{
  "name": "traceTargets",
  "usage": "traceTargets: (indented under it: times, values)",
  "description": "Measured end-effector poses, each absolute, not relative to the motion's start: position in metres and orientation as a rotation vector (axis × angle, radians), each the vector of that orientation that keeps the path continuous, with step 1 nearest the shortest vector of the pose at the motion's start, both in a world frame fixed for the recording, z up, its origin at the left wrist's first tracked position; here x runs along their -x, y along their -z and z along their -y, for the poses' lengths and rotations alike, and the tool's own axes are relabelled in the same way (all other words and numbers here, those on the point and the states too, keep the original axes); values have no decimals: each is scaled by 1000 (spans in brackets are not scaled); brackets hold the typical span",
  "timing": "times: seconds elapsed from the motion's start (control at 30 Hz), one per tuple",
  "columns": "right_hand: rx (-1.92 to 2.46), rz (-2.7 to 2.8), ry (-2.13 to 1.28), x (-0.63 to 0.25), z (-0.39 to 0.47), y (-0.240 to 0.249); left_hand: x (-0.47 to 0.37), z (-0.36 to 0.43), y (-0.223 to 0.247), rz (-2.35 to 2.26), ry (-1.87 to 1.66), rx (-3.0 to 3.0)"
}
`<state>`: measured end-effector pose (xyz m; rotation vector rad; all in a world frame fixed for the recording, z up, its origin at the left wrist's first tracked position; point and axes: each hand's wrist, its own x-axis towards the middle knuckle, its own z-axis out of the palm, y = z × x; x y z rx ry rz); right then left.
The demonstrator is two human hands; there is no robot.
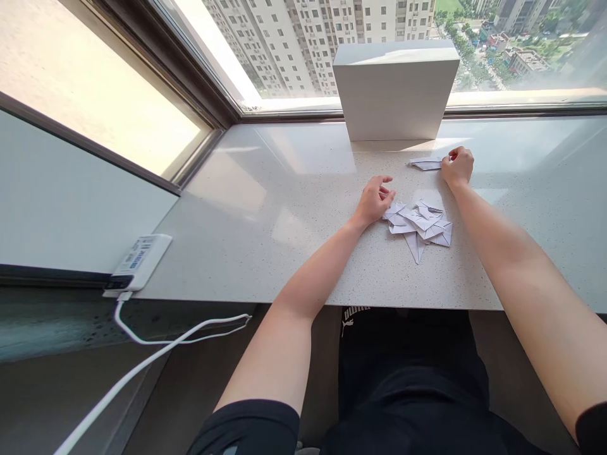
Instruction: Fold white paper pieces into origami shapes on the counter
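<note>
Several folded white paper pieces lie in an overlapping pile on the speckled white counter. Beside the pile's upper left edge is my left hand, its fingers apart and nothing visible in its grasp. My right hand is farther back and to the right, its fingers closed on the right end of a single folded paper strip. That strip lies flat on the counter, its pointed end toward the left. The fingertips of my right hand are partly hidden.
Behind the papers a white box stands upright against the window. A white power bank sits at the counter's left edge, and its white cable hangs over the front.
</note>
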<state>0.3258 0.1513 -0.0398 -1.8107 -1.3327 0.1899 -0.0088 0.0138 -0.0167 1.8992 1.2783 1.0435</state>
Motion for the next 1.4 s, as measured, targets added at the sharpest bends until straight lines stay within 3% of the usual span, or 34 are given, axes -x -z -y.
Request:
traceTargets:
  times: [0.2, 0.57, 0.83, 1.4]
  values:
    - [1699, 1214, -232, -324, -107, 31, 7, -17, 18, -1291, -1063, -1884]
    - [1501, 1612, -538, -289, 17, 13, 8, -11, 16, -1232, -982, -2031]
    - [1411, 2031, -606, -296, 30, -7, 9, -5, 7, -1209, -874, -2174]
    - [1370, 2159, -613, -300, 32, -7, 10, -4, 6, -1175, -834, -2258]
